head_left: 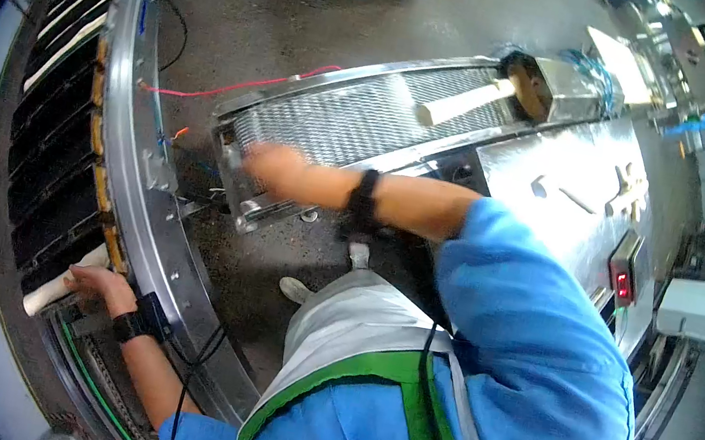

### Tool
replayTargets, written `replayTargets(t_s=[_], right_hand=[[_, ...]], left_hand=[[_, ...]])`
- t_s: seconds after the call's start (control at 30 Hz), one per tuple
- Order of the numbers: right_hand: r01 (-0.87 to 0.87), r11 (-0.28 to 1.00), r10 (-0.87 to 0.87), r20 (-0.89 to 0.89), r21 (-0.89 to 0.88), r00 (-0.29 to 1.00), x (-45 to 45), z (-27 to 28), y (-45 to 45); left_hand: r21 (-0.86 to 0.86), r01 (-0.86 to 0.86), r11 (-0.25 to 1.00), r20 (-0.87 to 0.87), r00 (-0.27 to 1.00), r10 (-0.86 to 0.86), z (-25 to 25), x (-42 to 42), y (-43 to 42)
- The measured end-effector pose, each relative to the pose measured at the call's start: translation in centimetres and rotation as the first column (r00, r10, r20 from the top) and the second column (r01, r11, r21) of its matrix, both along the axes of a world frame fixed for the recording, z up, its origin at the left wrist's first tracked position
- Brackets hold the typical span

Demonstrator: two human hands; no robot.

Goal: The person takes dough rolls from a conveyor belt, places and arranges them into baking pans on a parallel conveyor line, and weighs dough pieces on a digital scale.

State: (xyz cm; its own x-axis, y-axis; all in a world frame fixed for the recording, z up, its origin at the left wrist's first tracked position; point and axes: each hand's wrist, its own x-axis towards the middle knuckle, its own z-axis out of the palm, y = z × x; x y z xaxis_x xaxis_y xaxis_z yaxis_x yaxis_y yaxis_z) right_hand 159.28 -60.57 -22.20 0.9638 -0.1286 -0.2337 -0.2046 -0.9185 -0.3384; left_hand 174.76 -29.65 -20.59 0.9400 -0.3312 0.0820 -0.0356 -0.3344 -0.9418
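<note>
My left hand [101,284] is at the near end of the slotted conveyor on the left, its fingers around a long white dough roll [49,291] that lies slantwise across a dark slot. My right hand [275,168] is over the near end of the mesh conveyor belt [333,114]; motion smears its fingers, and I cannot make out anything in them. Farther up that belt, another dough roll [464,108] lies near the metal outlet. Both wrists wear black bands.
Dough rolls [74,48] lie in the far slots of the left conveyor, behind its metal rail [127,89]. On the right stands a steel table [557,166] with dough pieces and a red-lit display [624,277]. A red cord [235,87] crosses the gap between the conveyors.
</note>
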Motion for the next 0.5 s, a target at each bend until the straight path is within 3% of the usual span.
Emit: replayTargets(t_s=[0.03,0.07,0.1,0.13,0.17,0.2,0.23,0.27,0.3,0.33,0.37,0.4,0.43,0.47,0.5], right_hand=[[-0.081,0.969,0.052,-0.126,-0.233,0.991,-4.4,2.6,-3.7],[0.132,0.961,-0.173,-0.155,-0.244,0.973,-8.5,3.5,-6.1],[0.380,0.866,-0.350,0.148,-0.325,0.925,-11.3,-2.1,-10.6],[0.216,0.780,-0.345,-0.115,-0.588,0.932,-14.3,1.1,-11.7],[0.231,0.700,-0.407,-0.111,-0.676,0.906,-16.1,0.9,-13.0],[0.241,0.718,-0.443,-0.163,-0.653,0.881,-16.8,1.7,-14.1],[0.215,0.713,-0.369,-0.096,-0.667,0.924,-17.8,1.0,-14.7],[0.172,0.699,-0.315,-0.083,-0.695,0.945,-17.8,0.6,-15.3],[0.130,0.682,-0.248,-0.060,-0.720,0.967,-17.0,0.1,-15.8],[0.103,0.716,-0.245,-0.110,-0.691,0.963,-16.3,-1.1,-16.9],[0.057,0.750,-0.214,-0.160,-0.659,0.964,-15.2,-2.0,-18.0],[0.158,0.877,-0.213,-0.074,-0.453,0.974,-14.4,-0.1,-18.3],[0.239,0.914,-0.317,-0.210,-0.327,0.925,-13.2,2.5,-19.1],[0.270,0.908,-0.324,-0.126,-0.322,0.938,-12.7,6.1,-19.1],[0.296,0.945,-0.283,0.107,-0.141,0.953,-12.5,9.8,-19.4]], left_hand=[[-0.204,-0.056,0.977,0.056,0.996,0.068,-0.4,1.0,-0.2],[-0.660,-0.029,0.751,0.129,0.980,0.151,-0.3,1.4,0.6],[-0.974,0.145,0.176,0.182,0.959,0.216,-1.0,2.8,0.3],[-0.931,0.348,-0.112,0.301,0.904,0.305,-1.2,3.5,-1.0],[-0.855,0.482,-0.190,0.382,0.834,0.398,-1.4,4.0,-2.4],[-0.950,0.271,-0.153,0.218,0.930,0.296,0.1,4.3,-3.7],[-0.995,0.053,-0.088,0.034,0.978,0.208,1.0,4.2,-4.0],[-0.999,-0.025,-0.020,-0.027,0.994,0.104,-1.6,7.4,-2.2],[-0.995,-0.085,0.055,-0.078,0.990,0.115,0.3,7.4,-3.6],[-0.990,0.132,0.039,0.127,0.984,-0.124,-5.6,12.4,-0.1],[-0.976,-0.105,-0.189,-0.109,0.994,0.013,3.9,3.6,-6.2],[-0.810,0.329,0.485,0.151,0.917,-0.370,2.2,4.8,-4.1],[-0.870,0.298,0.392,0.177,0.932,-0.316,1.5,5.1,-4.4],[-0.917,0.278,0.286,0.204,0.943,-0.261,0.7,5.4,-4.8],[-0.930,0.354,0.104,0.321,0.915,-0.242,-2.1,7.5,-3.7]])
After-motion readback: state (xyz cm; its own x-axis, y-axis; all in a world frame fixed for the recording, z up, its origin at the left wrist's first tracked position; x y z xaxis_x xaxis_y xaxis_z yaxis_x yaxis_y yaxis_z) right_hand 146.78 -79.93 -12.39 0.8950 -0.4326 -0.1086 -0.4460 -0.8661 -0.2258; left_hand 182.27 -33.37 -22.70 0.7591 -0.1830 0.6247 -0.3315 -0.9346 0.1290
